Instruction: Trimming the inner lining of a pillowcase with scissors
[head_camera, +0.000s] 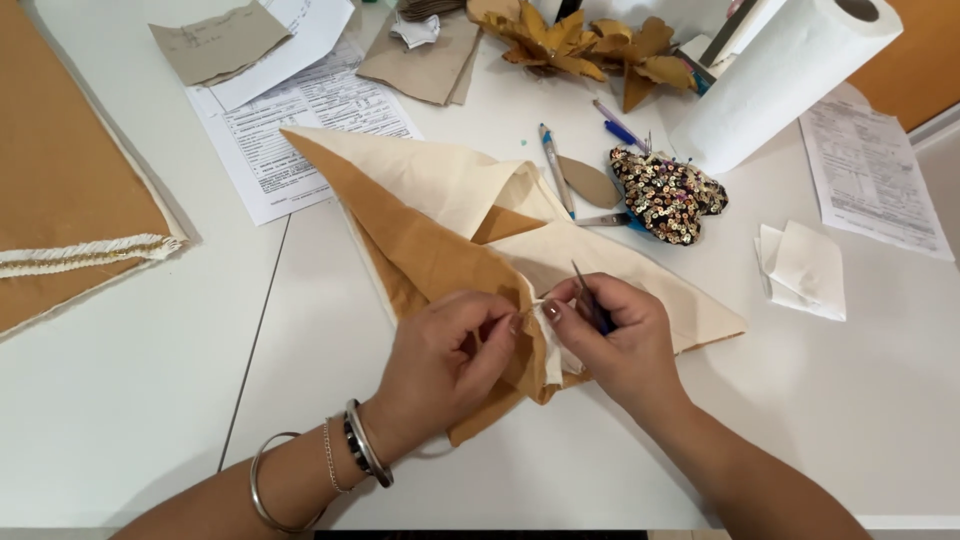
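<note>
A piece of two-layer fabric (430, 250), tan on one side and cream on the other, lies folded on the white table (150, 380). My left hand (450, 355), with bangles at the wrist, pinches the fabric's edge near its lower fold. My right hand (615, 335) grips a thin dark pointed tool (590, 295), its tip up, and its thumb and forefinger also press the cream edge beside my left fingers.
A sequinned pincushion (668, 195), a pen (555, 165), a leaf-shaped card cutout (590, 182) and a paper towel roll (780, 85) lie beyond. Tan fabric leaves (580, 45), printed sheets (290, 120), a folded tissue (805, 270) and a large tan cloth (60, 190) surround the work.
</note>
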